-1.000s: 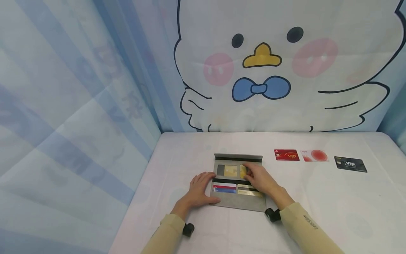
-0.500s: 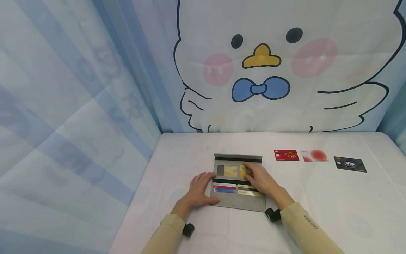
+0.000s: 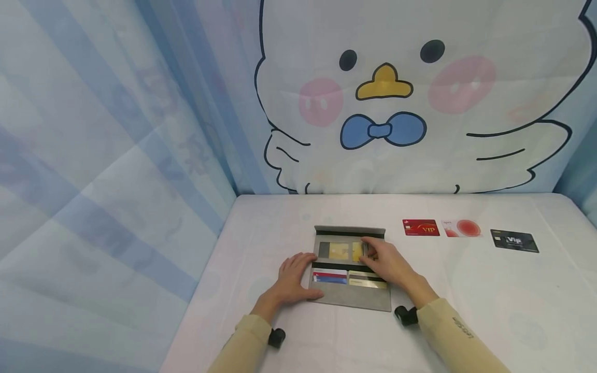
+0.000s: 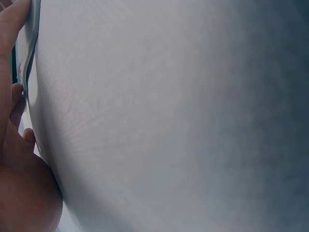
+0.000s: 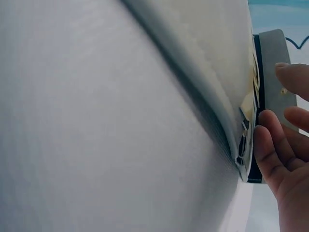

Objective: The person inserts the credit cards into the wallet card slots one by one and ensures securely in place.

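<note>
An unfolded grey wallet [image 3: 351, 299] lies on the table, with several cards in its slots. At its left edge rests the left hand [image 3: 293, 280], fingers spread, thumb on the lower panel; the left wrist view shows part of this hand [image 4: 19, 174]. The right hand [image 3: 388, 261] pinches a yellow card [image 3: 356, 251] at the upper panel's right side, covering that card's right end. Beside it is another yellow card [image 3: 339, 251]. Below sit a red, white and blue card [image 3: 330, 276] and a gold card [image 3: 367, 280]. The right wrist view shows the right fingers bent beside the wallet [image 5: 275, 53].
To the wallet's right lie a red VIP card [image 3: 421, 227], a white card with a red circle [image 3: 462, 228] and a black VIP card [image 3: 514, 241]. Behind the white-covered table [image 3: 466, 290] hangs a curtain [image 3: 387, 171] with a cartoon bird.
My right hand and forearm have shifted slightly to the right, uncovering a little more around the yellow card. The left hand and the loose cards stay in place.
</note>
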A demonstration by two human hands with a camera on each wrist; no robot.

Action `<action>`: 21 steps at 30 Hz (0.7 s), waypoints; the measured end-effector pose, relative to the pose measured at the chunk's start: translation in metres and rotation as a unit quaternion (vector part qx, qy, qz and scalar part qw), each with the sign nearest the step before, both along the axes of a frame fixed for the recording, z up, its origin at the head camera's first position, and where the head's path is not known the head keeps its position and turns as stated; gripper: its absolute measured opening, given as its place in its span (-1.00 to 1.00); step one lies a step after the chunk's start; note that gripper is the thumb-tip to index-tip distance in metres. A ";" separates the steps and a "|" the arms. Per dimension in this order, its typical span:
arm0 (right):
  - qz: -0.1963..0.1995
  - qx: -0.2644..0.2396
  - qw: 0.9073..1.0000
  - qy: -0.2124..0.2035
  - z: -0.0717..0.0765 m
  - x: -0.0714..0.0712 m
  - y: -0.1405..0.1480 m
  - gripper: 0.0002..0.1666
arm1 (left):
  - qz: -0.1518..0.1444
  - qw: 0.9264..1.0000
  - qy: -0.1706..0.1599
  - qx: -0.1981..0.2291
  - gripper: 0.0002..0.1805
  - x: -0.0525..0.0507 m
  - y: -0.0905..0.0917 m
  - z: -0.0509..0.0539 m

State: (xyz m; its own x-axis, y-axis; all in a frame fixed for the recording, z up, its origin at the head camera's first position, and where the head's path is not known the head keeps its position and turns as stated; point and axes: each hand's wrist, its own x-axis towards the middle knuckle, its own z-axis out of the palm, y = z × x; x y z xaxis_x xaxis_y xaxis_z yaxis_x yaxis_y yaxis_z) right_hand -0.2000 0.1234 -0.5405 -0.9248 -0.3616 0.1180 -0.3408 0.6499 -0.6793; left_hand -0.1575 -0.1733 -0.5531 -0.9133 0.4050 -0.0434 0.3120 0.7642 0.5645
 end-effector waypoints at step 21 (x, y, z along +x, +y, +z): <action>-0.062 -0.009 0.998 0.022 0.007 0.005 0.036 -0.33 | 0.002 1.000 -0.004 0.003 -0.02 0.001 0.000 0.001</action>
